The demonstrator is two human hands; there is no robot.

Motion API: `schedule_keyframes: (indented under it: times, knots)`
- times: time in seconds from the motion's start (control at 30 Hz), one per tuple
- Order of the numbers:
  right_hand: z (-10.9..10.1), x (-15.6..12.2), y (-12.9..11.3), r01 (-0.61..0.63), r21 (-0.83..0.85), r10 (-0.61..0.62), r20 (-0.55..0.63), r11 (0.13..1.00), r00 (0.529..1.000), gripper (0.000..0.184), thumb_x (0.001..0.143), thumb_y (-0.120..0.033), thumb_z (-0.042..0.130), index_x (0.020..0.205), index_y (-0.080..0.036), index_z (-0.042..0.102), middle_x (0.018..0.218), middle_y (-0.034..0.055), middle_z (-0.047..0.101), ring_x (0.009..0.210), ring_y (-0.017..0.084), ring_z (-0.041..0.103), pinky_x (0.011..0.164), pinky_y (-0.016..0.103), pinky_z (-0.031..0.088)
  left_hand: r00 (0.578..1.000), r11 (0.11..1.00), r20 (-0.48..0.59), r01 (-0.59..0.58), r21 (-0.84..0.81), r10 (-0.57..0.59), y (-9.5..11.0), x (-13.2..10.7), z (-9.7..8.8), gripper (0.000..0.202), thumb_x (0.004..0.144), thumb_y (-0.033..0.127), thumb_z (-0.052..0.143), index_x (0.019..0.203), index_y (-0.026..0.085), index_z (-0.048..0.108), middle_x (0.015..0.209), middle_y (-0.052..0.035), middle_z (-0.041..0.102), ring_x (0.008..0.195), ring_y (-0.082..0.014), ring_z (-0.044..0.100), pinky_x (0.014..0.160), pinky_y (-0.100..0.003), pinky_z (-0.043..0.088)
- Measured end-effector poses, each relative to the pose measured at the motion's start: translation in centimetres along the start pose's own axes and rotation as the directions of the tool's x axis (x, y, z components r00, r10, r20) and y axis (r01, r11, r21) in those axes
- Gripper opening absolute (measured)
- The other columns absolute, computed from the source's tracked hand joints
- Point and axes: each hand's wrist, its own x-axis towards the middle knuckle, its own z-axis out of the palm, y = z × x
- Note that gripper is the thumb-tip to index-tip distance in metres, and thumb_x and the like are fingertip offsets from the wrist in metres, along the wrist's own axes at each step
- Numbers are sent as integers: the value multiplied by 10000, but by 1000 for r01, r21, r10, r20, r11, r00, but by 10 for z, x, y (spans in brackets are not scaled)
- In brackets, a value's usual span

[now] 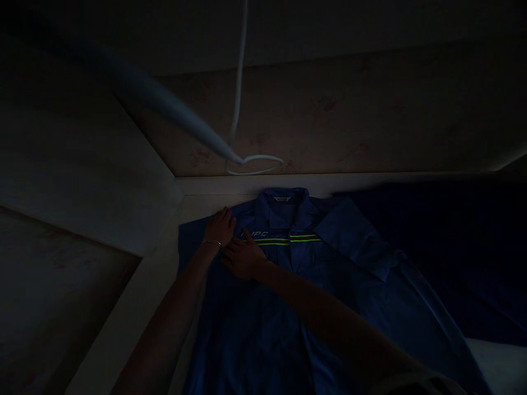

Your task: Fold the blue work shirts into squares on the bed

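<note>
A blue work shirt (284,280) with a collar, white chest lettering and yellow-green stripes lies face up and spread out. My left hand (221,226), with a thin bracelet at the wrist, rests flat on the shirt near its left shoulder. Just below and right of it, my right hand (244,258) lies on the chest beside the lettering, thumb pointing up and fingers spread towards the left hand. Both hands press on the cloth and nothing shows gripped in them. The shirt's right sleeve is folded inward over the front. Dim light hides fine detail.
Dark blue cloth (444,252) lies at the right. Above the collar hangs a white cord (239,82) beside a ring (272,157), with a blurred pale rod (181,112) slanting in from upper left. Patterned wall panels (321,120) stand behind the pale surface (164,241).
</note>
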Motion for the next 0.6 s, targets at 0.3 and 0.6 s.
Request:
schedule_keyframes:
  times: [0.3,0.6]
  knots:
    - [2,-5,0,-160,-42,157,-66,986,985,430,1028,-364,313,1365,-214,532,1529,69,433,1382,246,393,1190,550,169,948,945,-32,318,71,-316,-61,-20,13,684,973,490,144,1534,134,302,1611,-125,267,1482,-290,247,1191,-539,193]
    - [4,-4,2,-163,-53,163,-15,985,987,511,1033,-395,240,1466,-199,428,1558,75,386,1426,233,325,1196,555,134,885,882,-154,457,114,-439,-107,-46,-6,664,961,426,205,1452,37,426,1546,-225,364,1441,-350,317,1160,-575,229]
